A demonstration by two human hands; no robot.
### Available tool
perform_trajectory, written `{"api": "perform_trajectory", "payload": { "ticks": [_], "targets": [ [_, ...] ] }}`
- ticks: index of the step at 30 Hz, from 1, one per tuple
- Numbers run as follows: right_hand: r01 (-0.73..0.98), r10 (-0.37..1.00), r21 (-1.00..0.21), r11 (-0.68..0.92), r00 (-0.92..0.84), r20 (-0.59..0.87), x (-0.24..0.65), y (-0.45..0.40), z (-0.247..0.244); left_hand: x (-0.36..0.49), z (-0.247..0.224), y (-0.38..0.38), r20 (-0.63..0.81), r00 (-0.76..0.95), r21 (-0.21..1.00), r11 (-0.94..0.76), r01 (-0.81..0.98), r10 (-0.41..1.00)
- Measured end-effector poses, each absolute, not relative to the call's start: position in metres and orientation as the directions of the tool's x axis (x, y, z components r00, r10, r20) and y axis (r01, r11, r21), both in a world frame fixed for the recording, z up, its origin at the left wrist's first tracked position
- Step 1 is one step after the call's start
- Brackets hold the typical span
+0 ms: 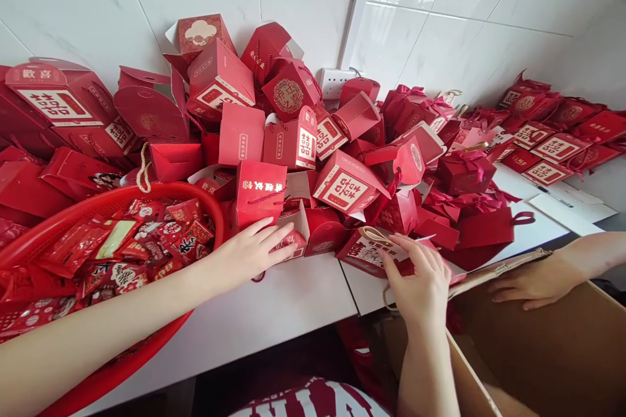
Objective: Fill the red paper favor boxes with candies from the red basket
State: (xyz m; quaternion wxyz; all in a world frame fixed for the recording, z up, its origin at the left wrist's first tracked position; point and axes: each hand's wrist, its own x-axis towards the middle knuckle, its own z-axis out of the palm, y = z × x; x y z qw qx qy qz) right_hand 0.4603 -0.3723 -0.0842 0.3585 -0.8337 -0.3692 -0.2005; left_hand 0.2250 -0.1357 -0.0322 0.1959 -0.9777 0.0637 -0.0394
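Note:
My left hand point(254, 251) reaches over the plastic basket's edge, its fingers stretched out against a small red gift box point(299, 225) at the front of the pile. Its fingers are apart and not wrapped round anything. Close beside it, a red box with gold lettering point(259, 186) stands upright. My right hand point(420, 273) is closed, thumb and fingers on a red candy box point(359, 251) with a cartoon print and a gold ribbon handle. That box lies on the front edge of the white table point(313, 283). Part of it is hidden under my fingers.
A red plastic basket point(218, 208) full of wrapped sweets point(147, 241) stands left. Many red boxes are heaped along the tiled wall, near a power socket point(335, 81). Ribboned boxes point(552, 143) are stacked right. Another person's hand point(538, 280) reaches into a cardboard carton point(552, 345).

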Motion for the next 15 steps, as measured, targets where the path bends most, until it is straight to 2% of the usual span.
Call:
{"api": "perform_trajectory", "payload": {
  "ticks": [2,5,9,11,15],
  "targets": [
    [0.779,0.486,-0.423,-0.464,0.623,0.613,0.463,-0.367,-0.08,0.226,-0.032,-0.136,0.03,0.99,-0.378,-0.919,-0.114,-0.135],
    [0.775,0.518,-0.533,-0.34,0.627,0.581,0.467,-0.354,-0.077,0.226,-0.035,-0.136,0.02,0.994,-0.36,-0.928,-0.097,-0.111],
    [0.587,0.356,-0.75,-0.306,0.801,0.482,0.473,-0.341,-0.08,0.225,-0.046,-0.131,0.06,0.994,-0.337,-0.939,-0.071,-0.097],
    [0.54,0.296,-0.789,-0.292,0.836,0.463,0.473,-0.337,-0.078,0.227,-0.046,-0.128,0.083,0.991,-0.322,-0.944,-0.074,-0.106],
    [0.717,0.169,-0.685,-0.13,0.697,0.697,0.462,-0.332,-0.052,0.219,-0.017,-0.143,0.209,0.955,-0.225,-0.96,-0.164,-0.212]
  ]
}}
